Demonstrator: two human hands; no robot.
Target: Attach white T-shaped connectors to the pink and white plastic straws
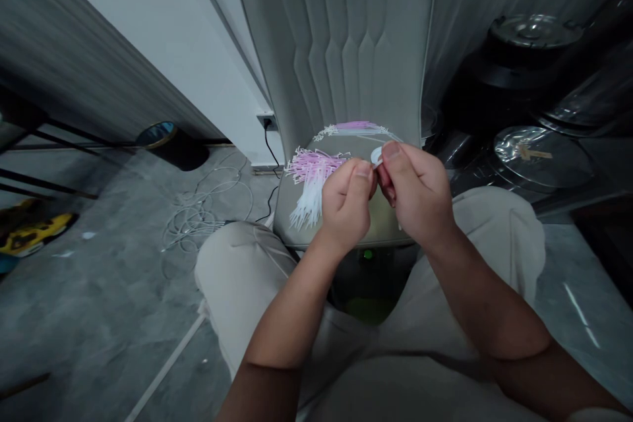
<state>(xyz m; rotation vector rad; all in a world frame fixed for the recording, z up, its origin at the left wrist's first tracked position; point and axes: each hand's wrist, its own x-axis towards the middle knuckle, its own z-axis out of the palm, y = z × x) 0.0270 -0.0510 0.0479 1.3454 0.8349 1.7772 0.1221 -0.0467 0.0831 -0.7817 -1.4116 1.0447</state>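
My left hand (349, 201) and my right hand (415, 188) meet over the seat of a grey padded chair (386, 217). A small white curled strip (377, 156) shows between them, its loop by my right thumb. Right thumb and fingers are closed on it. The left thumb and forefinger are pinched together at its near end, and the fingertips hide the rest. Left of my hands lies a bundle of thin pink-and-white strips (314, 184), fanned at its ends. Behind them, against the backrest, is a second row of similar strips (353, 128).
Tangled pale cable (198, 211) lies on the floor at left, near a dark bin (173, 145). A black cord hangs from a wall socket (267, 121). Plastic-wrapped dark round items (534, 46) stand at right. Yellow shoes (39, 234) lie far left.
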